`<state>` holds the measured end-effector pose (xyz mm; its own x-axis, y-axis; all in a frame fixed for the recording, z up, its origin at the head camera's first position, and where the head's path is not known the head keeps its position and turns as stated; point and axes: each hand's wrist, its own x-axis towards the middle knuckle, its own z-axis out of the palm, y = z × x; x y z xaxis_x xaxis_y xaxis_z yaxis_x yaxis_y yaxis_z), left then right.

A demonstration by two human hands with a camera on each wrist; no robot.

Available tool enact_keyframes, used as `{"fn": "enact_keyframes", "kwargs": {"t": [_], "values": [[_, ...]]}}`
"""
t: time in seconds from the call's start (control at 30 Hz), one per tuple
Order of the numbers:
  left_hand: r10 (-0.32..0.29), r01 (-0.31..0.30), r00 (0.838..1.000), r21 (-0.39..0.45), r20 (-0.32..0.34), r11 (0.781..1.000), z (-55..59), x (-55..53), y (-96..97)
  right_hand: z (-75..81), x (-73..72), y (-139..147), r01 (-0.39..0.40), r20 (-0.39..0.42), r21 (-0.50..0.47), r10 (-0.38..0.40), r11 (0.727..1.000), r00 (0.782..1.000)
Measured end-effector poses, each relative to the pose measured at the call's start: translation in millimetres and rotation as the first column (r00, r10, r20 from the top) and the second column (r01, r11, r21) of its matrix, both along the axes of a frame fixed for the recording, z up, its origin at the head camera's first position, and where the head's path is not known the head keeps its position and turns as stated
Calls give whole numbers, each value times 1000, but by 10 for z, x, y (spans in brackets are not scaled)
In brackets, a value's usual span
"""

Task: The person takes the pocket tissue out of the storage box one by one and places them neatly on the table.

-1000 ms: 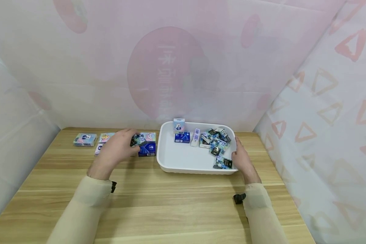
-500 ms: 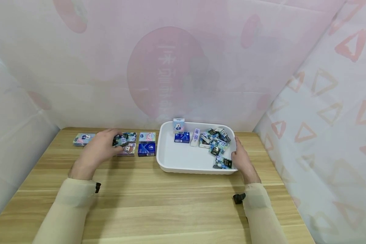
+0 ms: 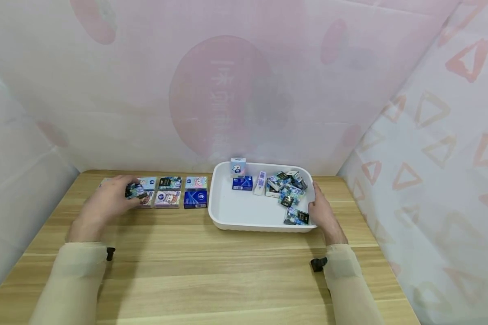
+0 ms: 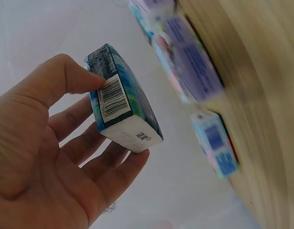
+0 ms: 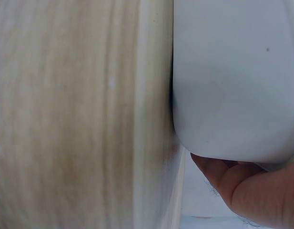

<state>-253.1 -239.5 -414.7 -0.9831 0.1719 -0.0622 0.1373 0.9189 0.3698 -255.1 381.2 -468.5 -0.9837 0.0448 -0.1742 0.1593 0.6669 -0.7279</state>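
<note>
My left hand (image 3: 101,203) pinches a dark blue-green floral tissue pack (image 3: 135,191) between thumb and fingers, over the left end of the rows. In the left wrist view that tissue pack (image 4: 120,98) shows a barcode and a white end, with the thumb on its printed side. Below it on the table lie a pink pack (image 3: 167,199), a light-blue pack (image 3: 147,183) and another dark floral pack (image 3: 170,182). My right hand (image 3: 323,212) grips the right side of a white plastic bin (image 3: 244,214); in the right wrist view its fingers lie along the bin's outer wall (image 5: 232,95).
Inside the bin are several dark floral packs (image 3: 291,195), a blue pack (image 3: 242,183), a purple-white pack (image 3: 260,183) and an upright light-blue pack (image 3: 238,167). Left of the bin lie a blue pack (image 3: 195,198) and a pastel pack (image 3: 196,182). A fabric backdrop (image 3: 138,113) stands behind the table.
My left hand has moved left along the rows, carrying the dark floral tissue pack, uncovering packs to its right. My right hand stays on the bin.
</note>
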Motion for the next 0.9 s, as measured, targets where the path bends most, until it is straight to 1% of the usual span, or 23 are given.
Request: {"fn": "enact_keyframes", "kwargs": {"t": [0.17,0.27,0.43,0.53,0.7,0.9], "values": [[22,-23,999,21,25,1000,-72,17,-206,5,-3,-1,-3,1,-4,3,1000,1000],[21,-21,999,22,24,1000,-124,15,-307,-20,-10,7,1,3,-9,-1,1000,1000],[14,-14,1000,-10,26,1000,-192,-5,-467,-55,-14,18,4,2,-2,-4,1000,1000],[14,-12,999,-29,43,1000,-195,1,-546,-50,-9,17,4,4,6,-4,1000,1000],[-6,10,997,-49,78,999,-196,1,-647,-35,-6,15,-1,-1,10,1,1000,1000],[-55,64,993,-81,106,995,-252,-12,-708,-8,4,13,-7,-4,22,7,1000,1000]]}}
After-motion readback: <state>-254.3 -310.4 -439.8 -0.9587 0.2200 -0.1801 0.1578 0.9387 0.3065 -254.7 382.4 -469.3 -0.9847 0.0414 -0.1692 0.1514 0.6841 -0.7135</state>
